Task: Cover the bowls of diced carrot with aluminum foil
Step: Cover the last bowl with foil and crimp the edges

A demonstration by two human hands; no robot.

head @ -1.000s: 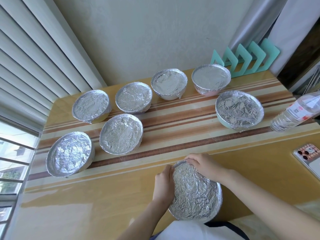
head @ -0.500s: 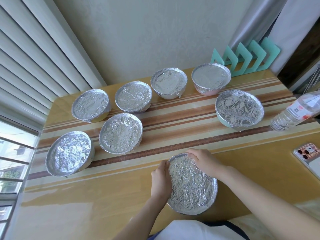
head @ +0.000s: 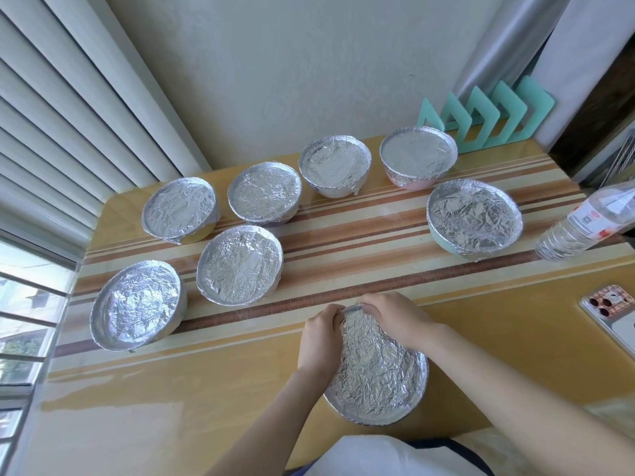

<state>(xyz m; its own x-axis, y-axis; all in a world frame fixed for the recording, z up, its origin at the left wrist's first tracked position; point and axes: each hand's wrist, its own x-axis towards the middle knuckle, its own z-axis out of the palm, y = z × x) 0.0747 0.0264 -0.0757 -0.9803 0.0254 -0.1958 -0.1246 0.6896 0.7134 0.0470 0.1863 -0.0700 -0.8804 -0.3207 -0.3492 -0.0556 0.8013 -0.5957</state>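
Note:
A foil-covered bowl point(head: 376, 372) sits near the table's front edge. My left hand point(head: 321, 334) grips its left rim and my right hand point(head: 395, 316) curls over its far rim, both pinching the crinkled foil. Several other foil-covered bowls stand further back, among them one at the far left point(head: 137, 305), one beside it point(head: 240, 264) and one at the right point(head: 474, 218). No carrot shows anywhere; foil hides every bowl's contents.
A clear plastic water bottle point(head: 584, 225) lies at the right edge. A phone point(head: 615, 312) rests at the right front. Teal angular stands point(head: 488, 115) lean against the back wall. The wooden table point(head: 171, 407) has striped bands across its middle.
The near bowl has slid away from me toward the table's middle. Both hands moved with it and now meet closer together at its far rim.

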